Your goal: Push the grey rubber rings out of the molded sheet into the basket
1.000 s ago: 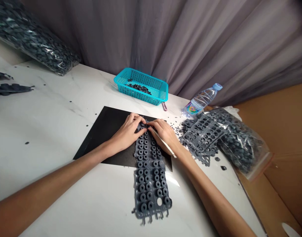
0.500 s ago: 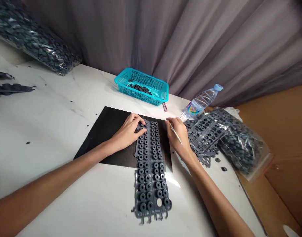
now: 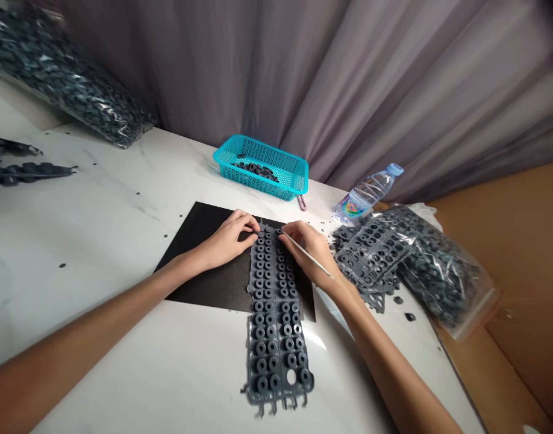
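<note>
A long dark grey moulded rubber sheet (image 3: pixel 276 313) carries rows of ring-shaped parts, with one round hole near its close end. It lies lengthwise across a black mat (image 3: pixel 208 271) and reaches over the mat's front edge. My left hand (image 3: pixel 234 241) is closed at the sheet's far left edge, thumb and fingertips pinching it. Held in my right hand (image 3: pixel 310 250) is a thin, pale, pen-like tool (image 3: pixel 313 260), its back end pointing towards me. The right fingertips are at the far right rows, and the tool's working tip is hidden by them.
Behind the mat stands a turquoise basket (image 3: pixel 262 187) with loose black parts. A water bottle (image 3: pixel 367 194), punched-out sheets (image 3: pixel 371 250) and a clear bag of parts (image 3: pixel 443 277) are at the right. Another full bag (image 3: pixel 78 84) lies back left, near more moulded strips (image 3: pixel 28 173).
My right hand has moved left, from beside the sheet onto its far right rows, with the pale tool. My left fingers have drawn back slightly to the sheet's left edge.
</note>
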Available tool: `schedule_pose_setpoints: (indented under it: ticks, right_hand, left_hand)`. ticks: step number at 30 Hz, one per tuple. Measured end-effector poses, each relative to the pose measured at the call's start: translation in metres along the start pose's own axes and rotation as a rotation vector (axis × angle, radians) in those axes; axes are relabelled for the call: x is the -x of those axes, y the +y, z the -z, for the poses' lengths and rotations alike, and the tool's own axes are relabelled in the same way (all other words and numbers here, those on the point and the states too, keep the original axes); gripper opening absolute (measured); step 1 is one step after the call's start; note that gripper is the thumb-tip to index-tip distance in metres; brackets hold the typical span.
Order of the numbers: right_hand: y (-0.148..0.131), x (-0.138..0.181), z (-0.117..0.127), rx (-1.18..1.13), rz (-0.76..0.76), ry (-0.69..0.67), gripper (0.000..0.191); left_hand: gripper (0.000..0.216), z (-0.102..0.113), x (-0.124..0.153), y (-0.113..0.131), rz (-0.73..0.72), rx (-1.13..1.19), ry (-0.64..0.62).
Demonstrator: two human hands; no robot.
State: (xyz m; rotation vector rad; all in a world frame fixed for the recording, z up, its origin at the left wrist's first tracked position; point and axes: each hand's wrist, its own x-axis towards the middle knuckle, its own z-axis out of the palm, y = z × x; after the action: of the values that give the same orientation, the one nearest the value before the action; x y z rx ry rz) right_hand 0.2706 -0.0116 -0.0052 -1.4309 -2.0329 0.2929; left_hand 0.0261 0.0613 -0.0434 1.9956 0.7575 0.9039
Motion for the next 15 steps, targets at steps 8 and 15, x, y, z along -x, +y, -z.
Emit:
schedule_pose_setpoints:
  ticks: [8, 15]
  right_hand:
    - [-0.006, -0.036, 0.007, -0.127, 0.085, -0.272, 0.016]
    - [0.003, -0.031, 0.006, -0.26, 0.078, -0.254, 0.017]
  left_hand:
    - [0.008, 0.0, 0.002, -0.005, -0.013, -0.029, 0.0]
    - [0.007, 0.0, 0.001, -0.001, -0.035, -0.043, 0.003]
